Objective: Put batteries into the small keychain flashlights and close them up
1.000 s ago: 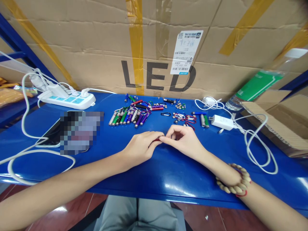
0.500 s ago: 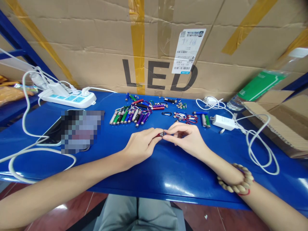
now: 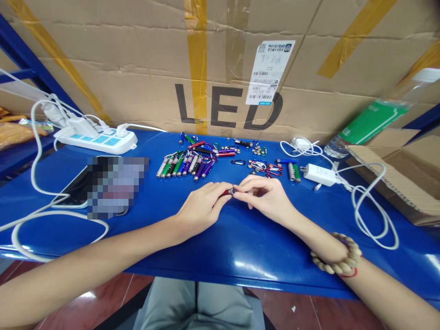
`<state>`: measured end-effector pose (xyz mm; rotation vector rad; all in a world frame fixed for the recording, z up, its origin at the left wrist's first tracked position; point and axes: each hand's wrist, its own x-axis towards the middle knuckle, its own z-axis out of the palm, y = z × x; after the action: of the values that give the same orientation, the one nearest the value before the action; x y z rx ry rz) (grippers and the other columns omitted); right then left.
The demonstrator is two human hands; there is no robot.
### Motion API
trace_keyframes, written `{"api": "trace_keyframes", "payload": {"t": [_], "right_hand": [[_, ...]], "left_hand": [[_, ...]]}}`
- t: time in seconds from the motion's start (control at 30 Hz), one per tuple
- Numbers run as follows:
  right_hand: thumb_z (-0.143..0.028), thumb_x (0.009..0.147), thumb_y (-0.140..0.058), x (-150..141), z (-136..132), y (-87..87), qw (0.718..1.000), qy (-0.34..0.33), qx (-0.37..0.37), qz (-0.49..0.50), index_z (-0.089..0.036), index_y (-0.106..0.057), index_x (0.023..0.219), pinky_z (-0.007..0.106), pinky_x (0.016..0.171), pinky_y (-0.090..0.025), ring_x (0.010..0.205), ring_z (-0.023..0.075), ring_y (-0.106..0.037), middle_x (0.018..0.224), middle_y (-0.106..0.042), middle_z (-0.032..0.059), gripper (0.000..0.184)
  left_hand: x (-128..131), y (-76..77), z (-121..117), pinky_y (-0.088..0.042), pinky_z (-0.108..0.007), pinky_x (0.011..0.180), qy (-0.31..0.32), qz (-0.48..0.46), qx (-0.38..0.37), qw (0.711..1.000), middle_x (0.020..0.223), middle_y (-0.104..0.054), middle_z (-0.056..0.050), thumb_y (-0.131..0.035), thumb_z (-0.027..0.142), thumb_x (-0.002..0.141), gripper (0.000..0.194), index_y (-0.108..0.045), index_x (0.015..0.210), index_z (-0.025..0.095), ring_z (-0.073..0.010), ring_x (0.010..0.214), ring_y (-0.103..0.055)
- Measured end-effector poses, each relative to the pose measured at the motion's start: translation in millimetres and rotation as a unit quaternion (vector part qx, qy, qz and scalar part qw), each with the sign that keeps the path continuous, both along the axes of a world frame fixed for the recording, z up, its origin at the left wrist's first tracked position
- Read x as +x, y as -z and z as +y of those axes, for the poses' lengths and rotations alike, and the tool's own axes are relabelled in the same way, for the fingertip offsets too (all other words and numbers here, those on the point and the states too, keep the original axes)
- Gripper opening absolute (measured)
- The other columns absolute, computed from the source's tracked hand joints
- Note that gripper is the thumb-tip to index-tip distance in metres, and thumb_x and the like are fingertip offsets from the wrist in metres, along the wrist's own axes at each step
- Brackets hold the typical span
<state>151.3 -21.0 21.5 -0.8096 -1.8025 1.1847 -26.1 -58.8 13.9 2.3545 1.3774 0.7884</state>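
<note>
My left hand (image 3: 203,206) is closed around a slim red mini flashlight (image 3: 227,191), whose silvery round end points right. At that end, the thumb and forefinger of my right hand (image 3: 266,196) are pinched together and touch the rim. Whether a small part sits between those fingertips is hidden. Beyond my hands lies a row of mini flashlights (image 3: 187,166) in several colours with carabiner clips at their far ends. Red and silver carabiners (image 3: 274,170) and small button cells (image 3: 256,150) are scattered behind my right hand. A grey and a green tube (image 3: 294,172) lie farther right.
A white power strip (image 3: 110,143) and a phone (image 3: 74,188) lie on the left of the blue table (image 3: 206,256). A white charger (image 3: 319,175) with looped cable, a tilted bottle (image 3: 371,121) and an open carton (image 3: 395,188) are at right. A large cardboard box (image 3: 144,59) stands behind.
The silvery end of the red flashlight, covered by my fingers a second ago, now shows between my hands. My right fingertips have shifted slightly; little differs from half a second ago.
</note>
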Motion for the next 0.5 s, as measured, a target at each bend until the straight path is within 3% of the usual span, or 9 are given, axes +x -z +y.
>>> {"api": "trace_keyframes", "payload": {"t": [0.27, 0.5], "right_hand": [[-0.028, 0.066, -0.073, 1.4, 1.3, -0.6, 1.000, 0.006, 0.006, 0.010, -0.014, -0.067, 0.065, 0.017, 0.035, -0.043, 0.040, 0.0038, -0.050, 0.074, -0.062, 0.0024, 0.015], [-0.024, 0.064, -0.074, 2.2, 1.5, 3.0, 0.999, -0.018, -0.022, 0.027, -0.014, -0.066, 0.060, 0.017, 0.036, -0.043, 0.040, 0.0037, -0.049, 0.070, -0.060, 0.0012, 0.014]], "left_hand": [[-0.1, -2.0, -1.0, -0.046, -0.030, 0.079, 0.006, -0.022, -0.007, 1.000, 0.095, -0.062, -0.003, -0.039, 0.026, 0.091, 0.019, -0.053, 0.102, 0.020, -0.0166, 0.087, -0.056], [-0.3, -2.1, -1.8, -0.045, -0.027, 0.069, 0.034, 0.002, 0.007, 0.999, 0.081, -0.061, -0.003, -0.033, 0.016, 0.090, 0.021, -0.055, 0.091, 0.017, -0.0158, 0.078, -0.055]]}}
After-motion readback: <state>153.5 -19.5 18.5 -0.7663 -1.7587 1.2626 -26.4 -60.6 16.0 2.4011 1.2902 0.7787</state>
